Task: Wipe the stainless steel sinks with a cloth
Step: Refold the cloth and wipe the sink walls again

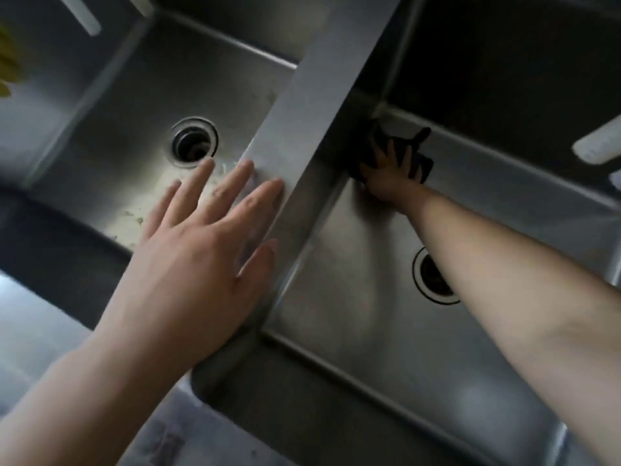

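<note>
Two stainless steel sinks lie side by side, split by a flat steel divider (322,95). My left hand (201,253) rests flat and empty on the divider's near end, fingers spread over the left sink (111,129). My right hand (389,176) reaches deep into the right sink (353,297) and presses a dark cloth (421,159) against the floor at the far left corner, fingers spread on top of it. Part of the cloth is hidden under the hand.
The left sink has a round drain (194,142) and pale residue (134,220) on its floor. The right sink's drain (433,277) is partly covered by my forearm. A white faucet spout (601,142) juts in at right. Something yellow (8,62) hangs at the left edge.
</note>
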`<state>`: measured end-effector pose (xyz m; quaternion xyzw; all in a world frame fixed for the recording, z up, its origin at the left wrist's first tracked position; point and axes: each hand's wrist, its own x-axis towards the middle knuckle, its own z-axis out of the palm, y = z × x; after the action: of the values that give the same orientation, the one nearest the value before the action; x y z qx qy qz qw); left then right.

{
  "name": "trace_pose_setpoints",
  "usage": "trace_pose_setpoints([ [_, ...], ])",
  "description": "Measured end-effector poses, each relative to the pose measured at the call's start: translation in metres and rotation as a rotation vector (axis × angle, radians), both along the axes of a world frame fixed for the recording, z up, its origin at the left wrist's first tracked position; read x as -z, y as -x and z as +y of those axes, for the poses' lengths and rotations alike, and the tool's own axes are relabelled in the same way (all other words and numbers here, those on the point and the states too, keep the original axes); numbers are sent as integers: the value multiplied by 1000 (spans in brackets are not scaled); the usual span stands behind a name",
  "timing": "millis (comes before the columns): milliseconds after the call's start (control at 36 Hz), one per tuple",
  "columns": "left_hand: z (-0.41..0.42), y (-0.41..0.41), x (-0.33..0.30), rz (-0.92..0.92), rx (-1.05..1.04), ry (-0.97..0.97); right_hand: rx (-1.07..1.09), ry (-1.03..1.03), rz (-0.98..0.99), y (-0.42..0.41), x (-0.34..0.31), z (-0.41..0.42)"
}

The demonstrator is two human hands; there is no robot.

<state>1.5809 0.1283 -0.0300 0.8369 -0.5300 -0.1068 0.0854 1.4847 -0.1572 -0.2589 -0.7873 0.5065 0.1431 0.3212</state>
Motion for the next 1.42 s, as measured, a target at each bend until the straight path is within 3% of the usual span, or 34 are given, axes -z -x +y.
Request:
trace_pose_setpoints([
  [139,59,23,3,97,-119,25,-73,44,10,16,10,93],
  [333,98,70,6,109,-270,-101,-512,-10,27,72,15,211],
  [500,98,113,9,77,-488,-117,-979,-4,28,94,13,240],
  [667,86,144,9,80,-647,-183,-1064,-63,106,102,-4,231],
  [806,69,166,14,96,-709,-277,-1059,-62,204,179,-11,228],
  [889,67,179,18,16,-673,-347,-986,-107,265,247,-16,222],
  [1056,67,182,19,-52,-690,-304,-816,-204,400,353,-30,218],
  [1250,66,176,16,12,-665,-307,-746,-227,385,362,-32,221],
  [1417,20,125,7,-48,-439,-154,-563,-153,262,304,-16,218],
])
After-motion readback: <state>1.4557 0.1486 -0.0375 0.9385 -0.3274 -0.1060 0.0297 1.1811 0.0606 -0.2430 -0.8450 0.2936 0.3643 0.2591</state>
